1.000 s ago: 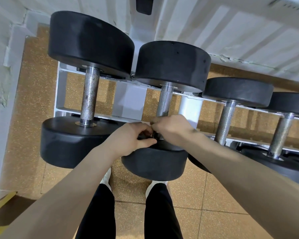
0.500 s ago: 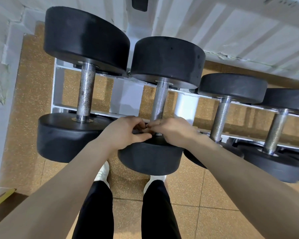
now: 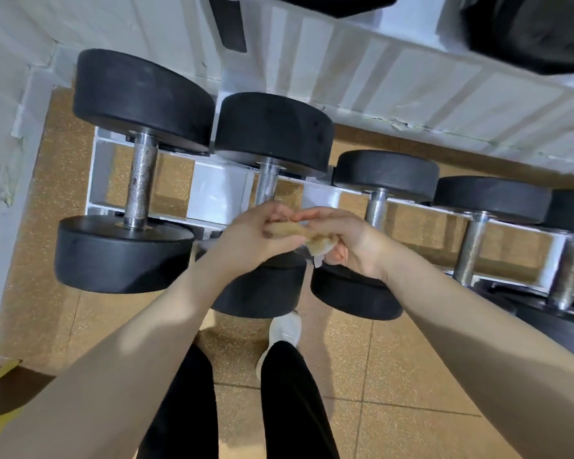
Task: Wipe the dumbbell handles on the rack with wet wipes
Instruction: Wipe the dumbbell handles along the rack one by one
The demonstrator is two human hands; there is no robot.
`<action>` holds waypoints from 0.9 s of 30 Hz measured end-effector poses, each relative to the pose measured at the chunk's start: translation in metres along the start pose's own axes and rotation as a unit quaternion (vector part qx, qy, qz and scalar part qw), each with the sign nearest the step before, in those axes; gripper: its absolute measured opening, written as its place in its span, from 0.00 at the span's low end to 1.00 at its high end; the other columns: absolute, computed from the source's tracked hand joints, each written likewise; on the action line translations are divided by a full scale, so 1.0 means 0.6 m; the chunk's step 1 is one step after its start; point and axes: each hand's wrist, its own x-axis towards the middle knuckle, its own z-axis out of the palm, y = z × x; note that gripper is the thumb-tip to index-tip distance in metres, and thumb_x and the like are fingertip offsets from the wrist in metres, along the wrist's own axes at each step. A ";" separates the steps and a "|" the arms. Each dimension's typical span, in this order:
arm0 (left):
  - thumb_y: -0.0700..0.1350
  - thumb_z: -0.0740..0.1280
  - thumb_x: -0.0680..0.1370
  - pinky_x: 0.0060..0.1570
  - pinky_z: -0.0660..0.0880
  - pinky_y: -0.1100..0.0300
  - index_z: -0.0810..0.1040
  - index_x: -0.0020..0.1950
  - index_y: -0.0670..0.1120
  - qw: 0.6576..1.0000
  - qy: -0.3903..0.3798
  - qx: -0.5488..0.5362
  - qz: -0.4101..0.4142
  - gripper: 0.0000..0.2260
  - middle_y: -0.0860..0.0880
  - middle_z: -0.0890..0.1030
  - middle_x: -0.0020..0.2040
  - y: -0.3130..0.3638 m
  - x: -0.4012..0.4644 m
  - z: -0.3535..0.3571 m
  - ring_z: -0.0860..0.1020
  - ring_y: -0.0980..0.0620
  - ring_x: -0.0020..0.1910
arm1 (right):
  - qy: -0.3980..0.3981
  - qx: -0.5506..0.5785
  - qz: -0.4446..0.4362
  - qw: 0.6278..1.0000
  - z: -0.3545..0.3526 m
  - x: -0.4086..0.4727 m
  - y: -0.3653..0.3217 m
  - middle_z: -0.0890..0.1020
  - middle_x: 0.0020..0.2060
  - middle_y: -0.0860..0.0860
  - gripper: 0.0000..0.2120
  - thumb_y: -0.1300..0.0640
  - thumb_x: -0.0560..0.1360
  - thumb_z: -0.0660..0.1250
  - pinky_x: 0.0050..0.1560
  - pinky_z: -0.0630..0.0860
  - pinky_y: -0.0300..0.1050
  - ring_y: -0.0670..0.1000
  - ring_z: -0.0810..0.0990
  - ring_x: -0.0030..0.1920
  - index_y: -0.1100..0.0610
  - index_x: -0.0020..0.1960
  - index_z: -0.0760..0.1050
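We see a white rack [image 3: 219, 190] carrying black dumbbells [image 3: 140, 167] in a row, the biggest at its left end. Above the 2nd dumbbell's handle [image 3: 266, 183], our left hand [image 3: 249, 240] and right hand [image 3: 348, 240] both pinch a wet wipe [image 3: 315, 241], seemingly stained brown, between curled fingers.

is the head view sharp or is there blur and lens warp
Head view: mostly sharp at centre, where both hands hold the wet wipe; wide-angle warp bends the rack and wall lines; the far-right dumbbell handle smears near the edge; soft, even light, faint shadows on the floor.
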 end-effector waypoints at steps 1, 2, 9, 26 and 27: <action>0.53 0.72 0.70 0.49 0.72 0.65 0.75 0.54 0.55 1.000 0.010 0.013 0.000 0.14 0.56 0.79 0.51 0.005 0.000 0.009 0.77 0.59 0.50 | -0.012 0.004 0.004 1.000 -0.003 -0.012 0.000 0.71 0.28 0.53 0.06 0.61 0.76 0.63 0.19 0.58 0.33 0.43 0.66 0.20 0.57 0.52 0.76; 0.53 0.72 0.70 0.47 0.71 0.66 0.75 0.53 0.54 1.000 0.018 0.022 0.004 0.14 0.56 0.79 0.49 0.008 0.001 0.017 0.77 0.59 0.48 | -0.020 0.007 0.008 1.000 -0.008 -0.022 0.002 0.72 0.28 0.53 0.07 0.59 0.74 0.65 0.20 0.58 0.33 0.43 0.66 0.21 0.57 0.53 0.76; 0.51 0.69 0.74 0.42 0.68 0.70 0.79 0.44 0.53 1.000 -0.011 -0.010 0.002 0.03 0.55 0.80 0.42 0.004 -0.006 0.058 0.75 0.60 0.42 | 0.013 -0.129 0.025 0.991 -0.040 -0.055 0.029 0.75 0.42 0.55 0.14 0.60 0.71 0.70 0.29 0.63 0.37 0.48 0.70 0.34 0.49 0.55 0.75; 0.42 0.66 0.77 0.39 0.78 0.67 0.75 0.53 0.48 0.946 -0.021 -0.294 -0.130 0.06 0.47 0.81 0.48 0.008 -0.019 0.016 0.83 0.56 0.38 | 0.203 0.130 0.015 0.970 -0.008 -0.063 0.050 0.76 0.30 0.51 0.09 0.61 0.79 0.59 0.25 0.68 0.33 0.43 0.71 0.23 0.56 0.57 0.74; 0.42 0.65 0.77 0.38 0.78 0.67 0.76 0.53 0.49 0.952 -0.019 -0.277 -0.132 0.05 0.48 0.80 0.46 0.012 -0.018 0.019 0.82 0.57 0.36 | 0.206 0.161 0.000 0.965 -0.011 -0.068 0.051 0.74 0.28 0.50 0.09 0.62 0.80 0.57 0.25 0.68 0.33 0.43 0.70 0.22 0.55 0.55 0.75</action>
